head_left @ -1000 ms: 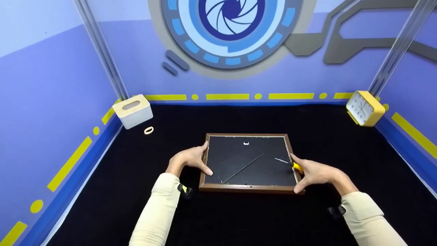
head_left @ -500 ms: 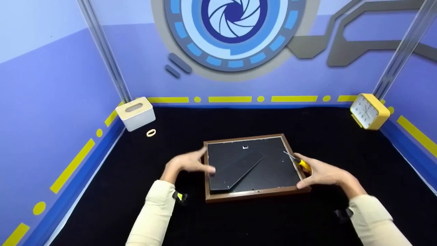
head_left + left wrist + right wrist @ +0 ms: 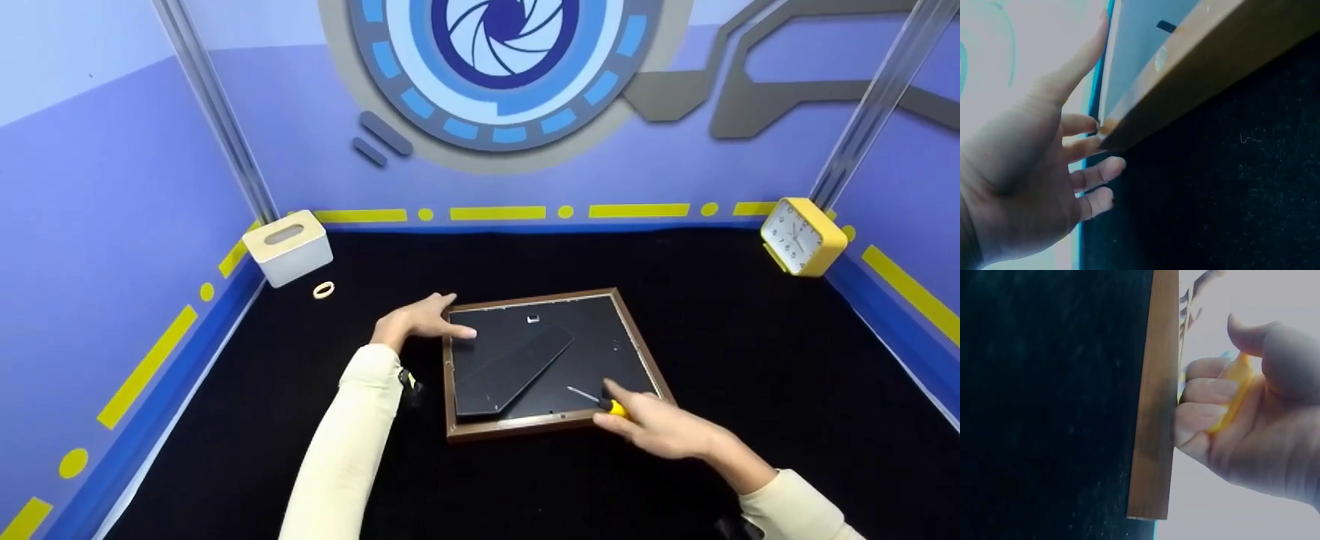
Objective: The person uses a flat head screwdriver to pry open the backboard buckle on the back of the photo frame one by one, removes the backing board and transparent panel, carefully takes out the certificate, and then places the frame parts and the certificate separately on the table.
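Note:
A brown picture frame (image 3: 447,390) lies face down on the black cloth, its dark backing board (image 3: 600,337) up and its stand leg (image 3: 517,371) slanting across. My left hand (image 3: 424,319) is at the frame's far left corner, thumb stretched over the board. In the left wrist view, fingertips of that left hand (image 3: 1033,163) touch the corner, the thumb extended. My right hand (image 3: 660,427), by the frame's near right edge, grips a screwdriver (image 3: 616,408) whose thin shaft points left above the board. Curled fingers wrap the yellow screwdriver handle (image 3: 1235,394) in the right wrist view.
A white tissue box with a wooden lid (image 3: 289,247) stands at the back left, with a small pale ring (image 3: 323,289) in front of it. At the back right is a yellow clock (image 3: 804,236). Printed panels (image 3: 487,187) enclose the back and sides.
The frame has turned slightly and its stand leg now shows more plainly. My left hand has slid to the far left corner. My right hand has moved from the right edge toward the near edge.

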Action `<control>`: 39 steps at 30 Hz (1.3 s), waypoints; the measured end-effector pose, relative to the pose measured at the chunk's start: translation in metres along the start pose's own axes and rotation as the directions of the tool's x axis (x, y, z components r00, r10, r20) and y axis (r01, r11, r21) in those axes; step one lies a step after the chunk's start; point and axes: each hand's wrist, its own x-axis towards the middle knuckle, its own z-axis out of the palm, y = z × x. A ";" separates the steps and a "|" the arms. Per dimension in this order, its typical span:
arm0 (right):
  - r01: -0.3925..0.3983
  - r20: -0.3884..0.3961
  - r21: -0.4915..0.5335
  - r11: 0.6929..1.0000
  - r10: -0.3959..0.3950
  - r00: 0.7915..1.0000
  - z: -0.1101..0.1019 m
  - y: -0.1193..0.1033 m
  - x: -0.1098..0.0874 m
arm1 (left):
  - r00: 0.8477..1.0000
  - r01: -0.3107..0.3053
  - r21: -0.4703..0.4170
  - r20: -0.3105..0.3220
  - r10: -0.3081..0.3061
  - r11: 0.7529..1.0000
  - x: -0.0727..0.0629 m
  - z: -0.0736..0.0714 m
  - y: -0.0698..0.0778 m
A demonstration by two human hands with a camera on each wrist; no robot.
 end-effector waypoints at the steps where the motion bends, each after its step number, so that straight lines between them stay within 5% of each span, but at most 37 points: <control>1: -0.009 0.010 0.011 1.000 0.009 1.000 0.001 -0.002 0.000 | 1.000 0.004 0.000 -0.001 -0.004 1.000 0.001 0.000 0.000; 10: -0.080 0.003 0.028 0.996 0.080 0.997 0.001 -0.001 -0.003 | 1.000 0.025 0.023 0.010 -0.025 0.999 -0.010 0.003 0.001; 19: -0.219 -0.125 0.123 0.968 0.234 0.964 -0.001 0.032 0.012 | 0.993 -0.120 0.123 -0.004 0.121 0.985 -0.024 0.003 -0.003; 23: -0.232 -0.130 0.119 0.965 0.247 0.960 -0.002 0.042 0.021 | 0.982 -0.161 -0.070 0.091 0.167 0.985 -0.024 0.009 -0.013; 28: -0.241 -0.084 0.108 0.964 0.251 0.964 -0.008 0.048 0.032 | 0.950 -0.121 -0.291 0.245 0.196 0.949 -0.026 0.013 -0.018; 33: -0.311 -0.006 0.071 0.948 0.312 0.950 -0.022 0.051 0.044 | 0.915 -0.147 -0.354 0.306 0.263 0.923 -0.025 0.017 -0.012; 39: -0.328 0.077 0.072 0.942 0.322 0.943 -0.041 0.063 0.060 | 0.907 -0.132 -0.326 0.341 0.247 0.936 -0.031 0.021 0.000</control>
